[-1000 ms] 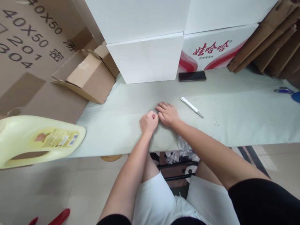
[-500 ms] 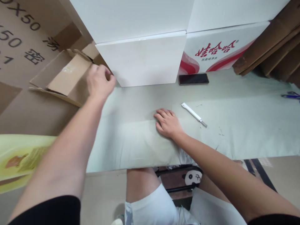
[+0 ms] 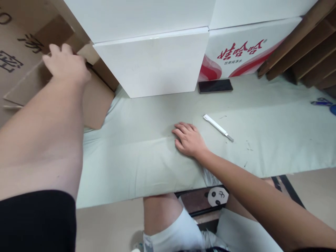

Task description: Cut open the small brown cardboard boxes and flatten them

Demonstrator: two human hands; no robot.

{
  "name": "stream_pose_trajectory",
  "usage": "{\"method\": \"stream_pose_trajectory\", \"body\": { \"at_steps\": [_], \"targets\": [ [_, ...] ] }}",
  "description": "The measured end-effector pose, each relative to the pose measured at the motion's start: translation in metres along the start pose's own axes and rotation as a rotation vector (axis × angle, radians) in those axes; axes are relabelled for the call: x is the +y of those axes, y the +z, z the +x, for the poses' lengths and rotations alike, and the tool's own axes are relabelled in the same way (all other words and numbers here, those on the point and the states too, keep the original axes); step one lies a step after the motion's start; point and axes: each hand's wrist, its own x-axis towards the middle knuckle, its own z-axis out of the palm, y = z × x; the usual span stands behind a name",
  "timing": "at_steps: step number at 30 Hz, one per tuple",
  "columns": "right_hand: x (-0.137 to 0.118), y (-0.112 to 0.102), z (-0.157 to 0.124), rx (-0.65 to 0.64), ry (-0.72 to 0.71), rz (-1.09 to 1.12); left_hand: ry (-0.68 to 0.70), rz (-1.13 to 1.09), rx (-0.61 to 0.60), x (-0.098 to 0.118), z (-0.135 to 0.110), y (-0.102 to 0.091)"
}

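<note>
My left hand (image 3: 66,64) reaches over a brown cardboard box (image 3: 96,98) at the left, its fingers apart near the box's upper flaps. The fingertips and thumb are partly hidden, and I cannot tell whether they touch the cardboard. On the pale green cloth (image 3: 123,154) my right hand (image 3: 189,139) rests palm down, fingers stretched out, holding nothing. A white utility knife (image 3: 216,126) with its blade out lies just right of that hand.
White boxes (image 3: 154,64) are stacked along the back, one with red lettering (image 3: 241,50). A black phone (image 3: 215,86) lies before them. Folded brown cardboard (image 3: 301,52) stands at the right, near a blue-handled tool (image 3: 321,102). The table's front edge is above my knees.
My left hand has moved left and away from me, from beside the white box to over the cardboard box, and its fingers have spread. The right hand stays put. The view has shifted slightly.
</note>
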Motion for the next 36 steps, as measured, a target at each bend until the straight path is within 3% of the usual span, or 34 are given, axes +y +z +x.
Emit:
{"method": "stream_pose_trajectory", "body": {
  "at_steps": [6,19,25,29,33,36],
  "targets": [
    [0.0,-0.001,0.0,0.006,-0.003,-0.002,0.013,0.133,-0.046,-0.002,0.002,-0.01],
    [0.002,-0.002,-0.003,0.015,-0.017,0.023,0.137,0.234,-0.248,-0.001,-0.037,-0.058],
    [0.0,-0.008,-0.003,-0.021,0.091,-0.008,0.21,0.104,-0.195,0.012,-0.062,-0.069],
    [0.001,-0.007,-0.004,0.018,0.092,-0.009,0.13,-0.109,-0.18,0.03,-0.088,-0.077],
    [0.002,-0.004,-0.003,0.045,0.082,-0.004,0.104,-0.267,-0.103,0.051,-0.099,-0.071],
    [0.002,-0.003,-0.003,0.04,0.085,-0.014,-0.029,-0.506,-0.067,0.067,-0.105,-0.068]
  ]
}}
